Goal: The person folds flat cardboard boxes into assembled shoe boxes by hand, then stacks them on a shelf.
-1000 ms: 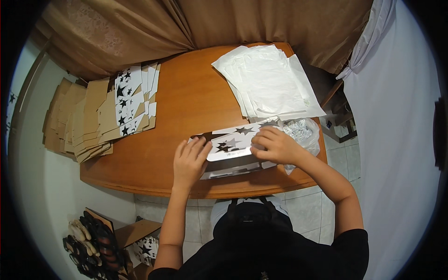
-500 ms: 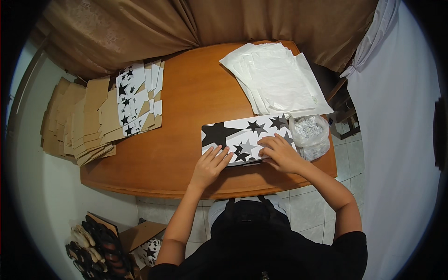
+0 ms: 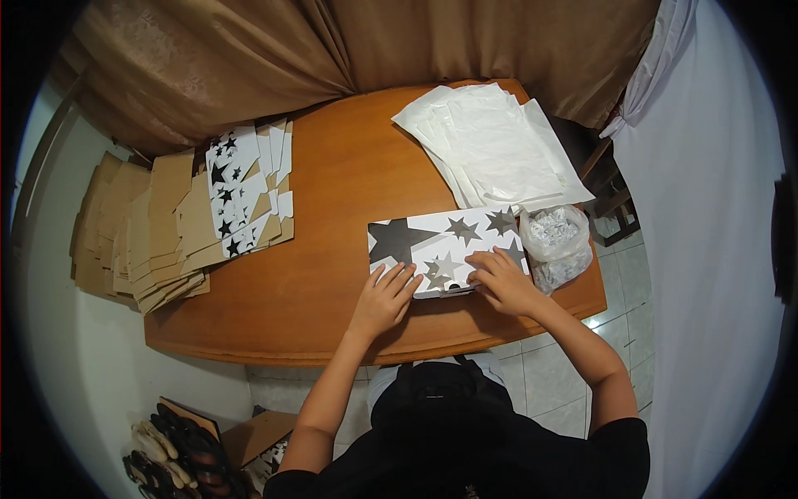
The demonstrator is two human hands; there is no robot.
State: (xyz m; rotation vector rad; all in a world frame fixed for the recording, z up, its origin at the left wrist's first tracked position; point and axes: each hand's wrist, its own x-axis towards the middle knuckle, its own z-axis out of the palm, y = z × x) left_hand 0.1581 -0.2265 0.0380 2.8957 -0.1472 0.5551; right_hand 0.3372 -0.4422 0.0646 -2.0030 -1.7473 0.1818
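Note:
A white cardboard box (image 3: pixel 453 241) with black and grey stars lies closed on the wooden table (image 3: pixel 332 191), near its front edge. My left hand (image 3: pixel 384 301) rests on the near left part of the lid, fingers stretched out. Farther right, my right hand (image 3: pixel 504 283) touches the top of the lid with its fingers bent but apart. Neither hand grips anything. A clear plastic bag of small silvery packets (image 3: pixel 555 237) is right beside the box's right end.
White plastic mailing bags (image 3: pixel 507 145) are stacked behind the box. Flattened brown cardboard boxes (image 3: pixel 162 224), some star-printed (image 3: pixel 231 183), cover the table's left end. Sandals (image 3: pixel 179 449) and an open box (image 3: pixel 258 437) sit low at the left. A white curtain (image 3: pixel 698 249) hangs at right.
The view has shifted slightly, so the whole scene sits a little differently. Both hands remain on the box lid, in nearly the same places.

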